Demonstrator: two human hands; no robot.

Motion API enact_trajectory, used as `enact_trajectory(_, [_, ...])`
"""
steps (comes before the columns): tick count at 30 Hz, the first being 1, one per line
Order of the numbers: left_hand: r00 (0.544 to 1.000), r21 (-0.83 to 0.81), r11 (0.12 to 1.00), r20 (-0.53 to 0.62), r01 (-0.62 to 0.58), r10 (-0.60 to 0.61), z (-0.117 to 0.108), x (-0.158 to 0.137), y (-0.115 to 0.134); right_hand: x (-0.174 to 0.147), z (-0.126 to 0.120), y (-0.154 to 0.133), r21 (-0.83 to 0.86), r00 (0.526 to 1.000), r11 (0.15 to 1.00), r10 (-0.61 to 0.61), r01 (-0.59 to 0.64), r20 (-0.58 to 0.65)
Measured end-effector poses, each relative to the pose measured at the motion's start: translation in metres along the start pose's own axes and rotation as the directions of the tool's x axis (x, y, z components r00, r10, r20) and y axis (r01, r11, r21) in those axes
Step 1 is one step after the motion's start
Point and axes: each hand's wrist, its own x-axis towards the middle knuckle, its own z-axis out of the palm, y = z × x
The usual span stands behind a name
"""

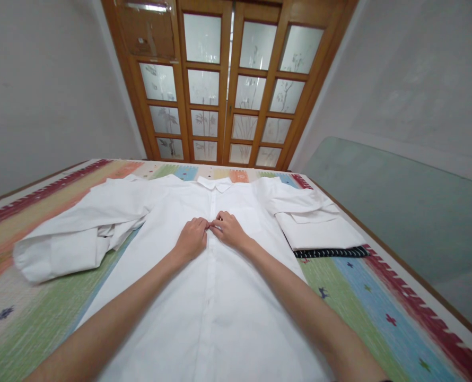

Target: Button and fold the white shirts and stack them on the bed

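Observation:
A white button-up shirt (236, 297) lies front side up, its collar (214, 183) at the far end and its sleeves spread to both sides. At the middle of the chest, my left hand (193, 237) pinches the front placket (209, 276) from the left. My right hand (228, 229) pinches the same strip from the right, fingertips meeting those of the left. Any button between the fingers is hidden. Below the hands the placket runs straight down toward me.
A colourful striped cloth (363, 302) covers the table. Folded white clothing (323, 233) sits under the right sleeve, with a dark patterned fabric (331, 253) beneath it. Wooden doors with glass panes (204, 87) stand behind the table, and a pale green panel (399, 207) is at right.

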Motion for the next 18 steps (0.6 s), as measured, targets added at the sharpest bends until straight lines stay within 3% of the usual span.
enact_trajectory(4, [1.0,-0.045,0.999,-0.016,0.017,-0.017,0.0,-0.015,-0.001,-0.018,-0.006,-0.008,-0.023,0.998,0.998,-0.056,0.056,0.006])
enact_trajectory(10, [0.999,-0.037,0.998,0.012,-0.047,0.047,0.004,-0.036,-0.005,-0.058,-0.016,-0.019,-0.037,0.984,0.984,-0.174,0.175,0.034])
enact_trajectory(18, [0.988,0.015,0.994,0.114,-0.11,0.107,-0.002,-0.057,-0.002,-0.1,-0.037,-0.042,-0.033,0.959,0.976,-0.203,0.213,0.195])
